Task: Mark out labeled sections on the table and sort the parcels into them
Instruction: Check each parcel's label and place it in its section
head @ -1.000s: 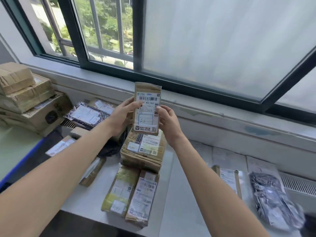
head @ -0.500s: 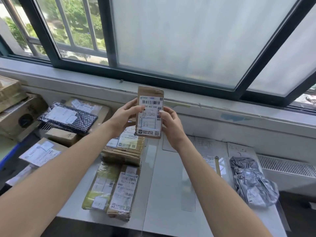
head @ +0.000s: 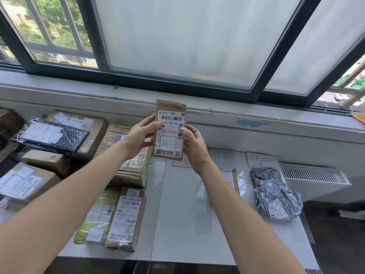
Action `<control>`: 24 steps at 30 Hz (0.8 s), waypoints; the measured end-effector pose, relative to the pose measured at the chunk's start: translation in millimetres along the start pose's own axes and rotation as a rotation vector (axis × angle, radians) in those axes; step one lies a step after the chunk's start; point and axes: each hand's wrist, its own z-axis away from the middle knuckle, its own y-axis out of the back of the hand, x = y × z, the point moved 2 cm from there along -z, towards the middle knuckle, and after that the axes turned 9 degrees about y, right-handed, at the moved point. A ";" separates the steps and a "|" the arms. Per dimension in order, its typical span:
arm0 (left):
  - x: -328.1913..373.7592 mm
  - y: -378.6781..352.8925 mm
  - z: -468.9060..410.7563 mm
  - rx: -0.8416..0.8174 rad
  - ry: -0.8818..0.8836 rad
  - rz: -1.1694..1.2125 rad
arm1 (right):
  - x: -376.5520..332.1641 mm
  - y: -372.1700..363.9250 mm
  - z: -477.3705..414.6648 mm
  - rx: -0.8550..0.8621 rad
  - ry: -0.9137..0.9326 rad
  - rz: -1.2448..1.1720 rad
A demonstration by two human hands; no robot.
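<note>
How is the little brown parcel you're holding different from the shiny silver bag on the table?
The brown parcel is smooth cardboard; the silver bag is crinkled and lumpy. The brown parcel is held upright by the left hand and right hand; the silver bag lies on the table. Both carry white labels.

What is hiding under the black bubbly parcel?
A brown cardboard box lies under the black bubble-wrap parcel; the covered part of its top cannot be seen.
</note>
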 end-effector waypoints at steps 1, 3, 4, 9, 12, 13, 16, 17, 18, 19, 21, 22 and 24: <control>-2.7 -6.0 -2.5 -0.003 0.012 0.002 | 2.0 7.0 0.9 0.016 -0.006 0.002; -10.0 -20.5 -9.0 -0.005 0.040 0.006 | 6.0 22.9 3.2 0.060 -0.018 0.009; -14.4 -28.9 -12.6 -0.008 0.055 0.005 | 6.8 30.8 4.8 0.087 -0.024 0.018; -31.9 -81.7 -31.0 -0.032 0.132 -0.032 | 7.3 76.4 15.4 0.169 -0.055 0.017; -39.6 -118.5 -41.4 -0.042 0.168 -0.064 | 2.6 112.0 25.3 0.284 -0.080 -0.003; -42.5 -129.3 -44.1 -0.045 0.177 -0.080 | 0.6 121.5 28.4 0.323 -0.080 0.004; -51.6 -172.7 -50.8 -0.063 0.235 -0.082 | -6.9 161.2 39.3 0.438 -0.063 0.059; -55.0 -188.8 -53.1 -0.066 0.254 -0.075 | -9.0 176.6 42.6 0.459 -0.056 0.087; -58.4 -205.1 -55.0 -0.069 0.270 -0.074 | -10.5 192.6 46.2 0.474 -0.049 0.116; -63.2 -220.7 -58.1 -0.068 0.288 -0.067 | -10.7 208.8 49.8 0.488 -0.040 0.139; -71.3 -252.5 -62.0 -0.066 0.316 -0.068 | -8.5 240.3 57.1 0.522 -0.031 0.170; -76.2 -267.2 -65.1 -0.063 0.328 -0.079 | -7.4 254.5 60.8 0.540 -0.027 0.179; -85.2 -295.5 -69.6 -0.060 0.342 -0.122 | -2.7 282.2 66.5 0.573 -0.023 0.196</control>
